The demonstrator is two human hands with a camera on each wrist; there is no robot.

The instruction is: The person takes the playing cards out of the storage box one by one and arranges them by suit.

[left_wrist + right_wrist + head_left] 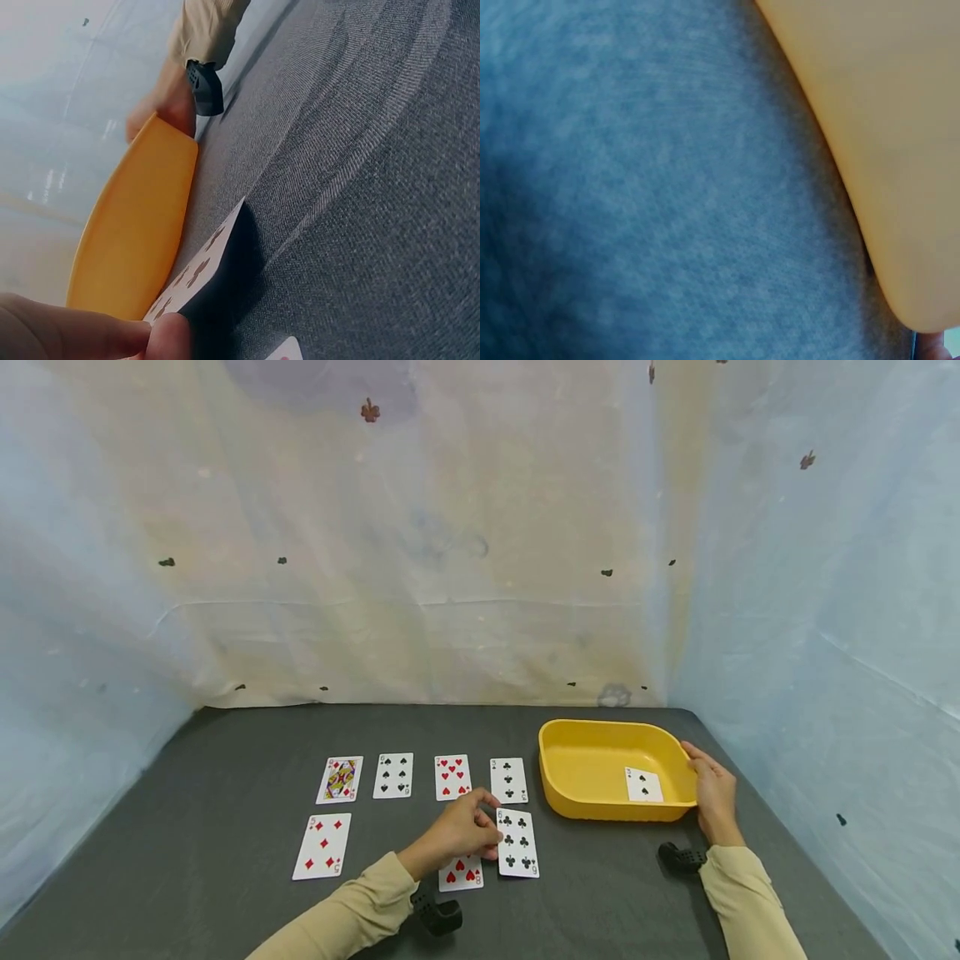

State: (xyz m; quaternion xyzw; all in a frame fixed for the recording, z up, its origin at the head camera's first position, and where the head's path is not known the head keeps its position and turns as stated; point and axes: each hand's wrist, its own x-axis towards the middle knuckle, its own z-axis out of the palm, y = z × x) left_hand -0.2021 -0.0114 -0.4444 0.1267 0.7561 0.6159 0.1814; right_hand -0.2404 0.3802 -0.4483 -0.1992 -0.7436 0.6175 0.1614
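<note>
Under the left hand, the six of clubs is pinched at its edge; the yellow tray is gripped by the right hand.

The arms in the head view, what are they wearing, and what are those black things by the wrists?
Both arms wear long beige sleeves with soft cuffs. The left hand and right hand are bare: no gloves, rings or watches show. A small black camera unit sits under the left wrist, and another black camera unit under the right wrist. No cables show.
</note>
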